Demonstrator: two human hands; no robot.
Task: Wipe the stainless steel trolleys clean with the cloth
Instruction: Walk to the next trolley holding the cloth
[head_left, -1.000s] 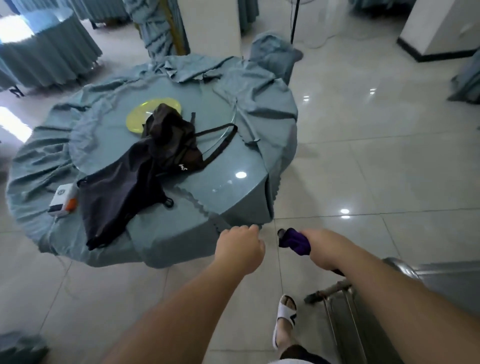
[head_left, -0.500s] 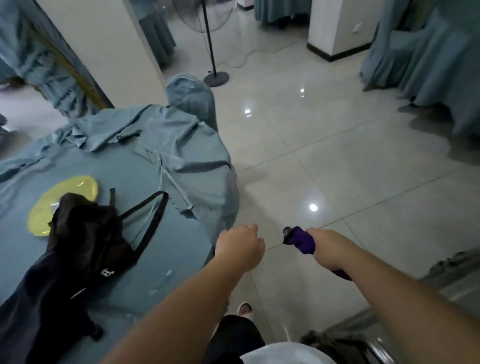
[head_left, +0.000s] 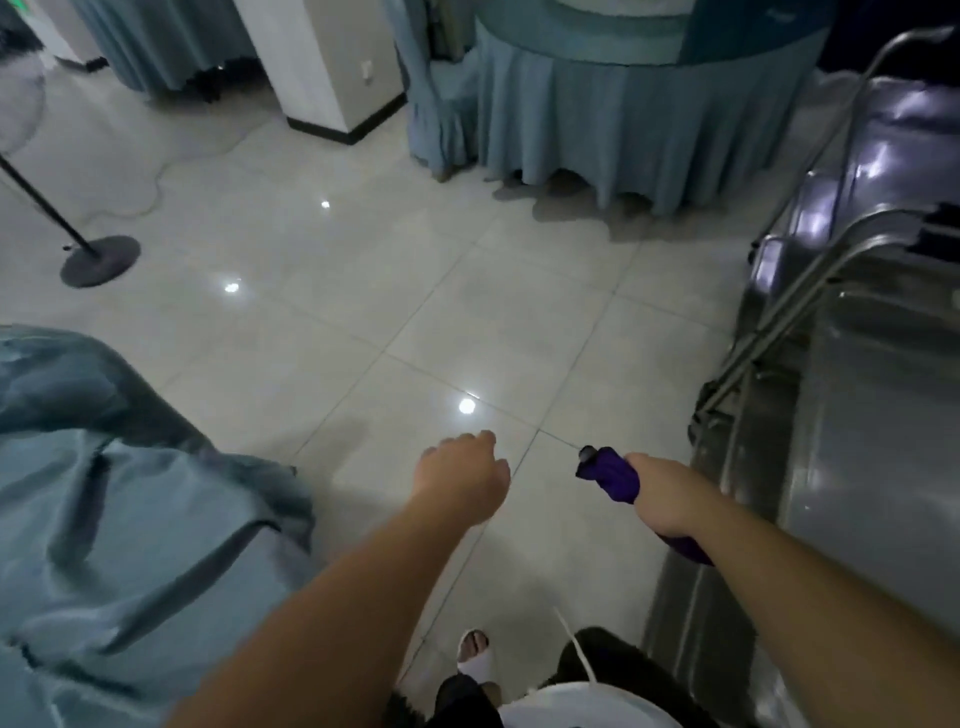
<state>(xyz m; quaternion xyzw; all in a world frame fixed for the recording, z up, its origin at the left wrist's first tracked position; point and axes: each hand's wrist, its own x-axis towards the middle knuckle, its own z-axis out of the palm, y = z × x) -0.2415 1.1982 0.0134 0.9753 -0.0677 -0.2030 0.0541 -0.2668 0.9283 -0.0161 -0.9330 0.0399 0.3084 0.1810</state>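
My right hand (head_left: 670, 493) grips a bunched purple cloth (head_left: 610, 475); one end sticks out toward the left and another end hangs below my wrist. My left hand (head_left: 465, 478) is held out over the tiled floor with its fingers curled and nothing in it. A stainless steel trolley (head_left: 872, 467) stands at the right, just beside my right forearm, its flat top dull grey. A second steel trolley (head_left: 878, 156) stands behind it at the upper right, with tubular handles. Neither hand touches a trolley.
A blue cloth-covered table (head_left: 104, 519) fills the lower left. Another skirted round table (head_left: 623, 104) stands at the back, next to a white pillar (head_left: 322, 62). A fan stand's base (head_left: 98, 260) sits on the floor at the left. My sandalled foot (head_left: 475, 654) shows below.
The view has swung to the right: the table with the black bag and yellow plate has left the view, and the steel trolleys have come in at the right. Both hands keep their pose.
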